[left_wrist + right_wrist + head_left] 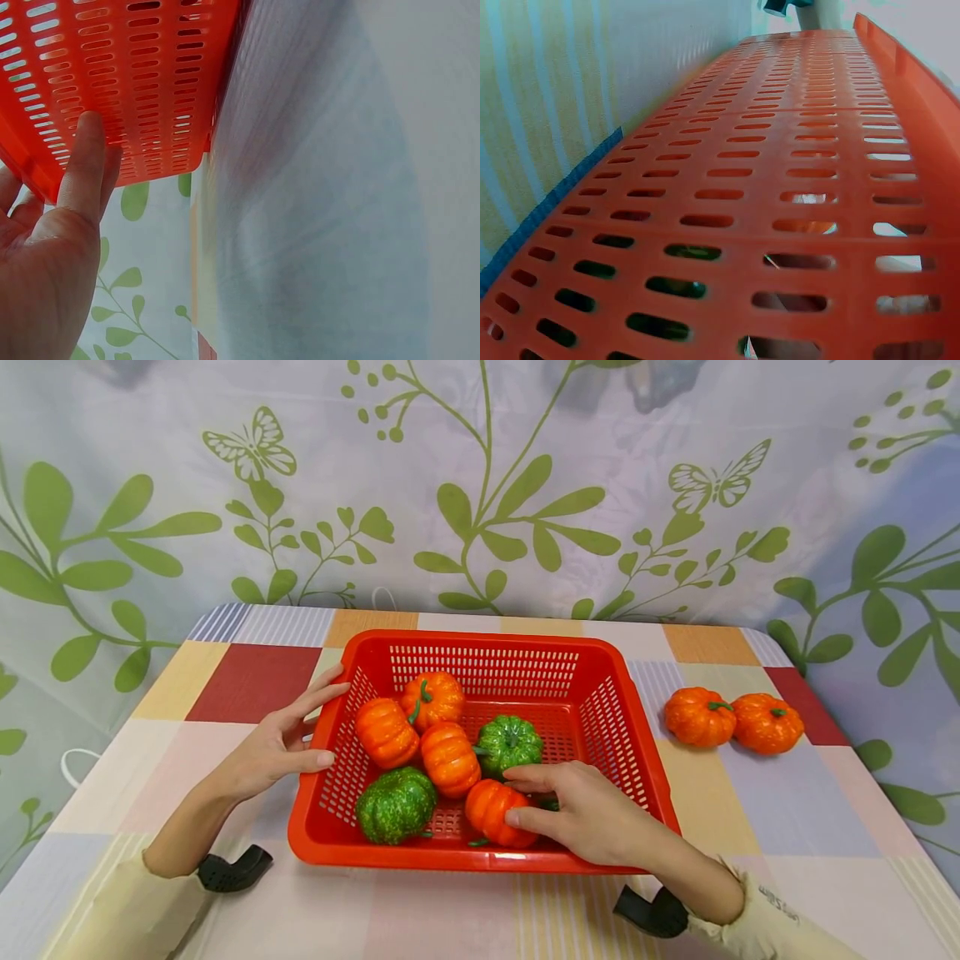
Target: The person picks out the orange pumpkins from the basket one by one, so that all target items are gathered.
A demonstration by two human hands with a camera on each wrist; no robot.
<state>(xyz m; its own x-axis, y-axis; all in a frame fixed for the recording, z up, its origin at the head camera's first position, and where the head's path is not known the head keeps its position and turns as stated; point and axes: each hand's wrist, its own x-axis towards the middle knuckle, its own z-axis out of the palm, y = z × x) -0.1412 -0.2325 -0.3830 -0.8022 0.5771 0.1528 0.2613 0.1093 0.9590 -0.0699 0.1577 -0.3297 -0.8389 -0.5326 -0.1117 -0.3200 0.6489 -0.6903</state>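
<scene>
Left grip (272,745): spread, fingers nearly straight, against basket (420,858) side, presumably steadying it | Right grip (588,814): part-curled inside basket, touching orange pumpkin (491,812), above mostly hidden green pumpkin (551,803); hold cannot be determined | Basket: walls confine grouped pumpkins (450,758) | Pumpkin pair (697,718): on desk (720,810), right of basket

A red, rectangular plastic basket with slotted walls (465,857) sits upright at the frame's centre. Inside, toward its lower right, a glossy orange, ribbed toy pumpkin (489,810) lies tipped over, green stem (478,842) toward the lower left, its right side partly hidden.
</scene>
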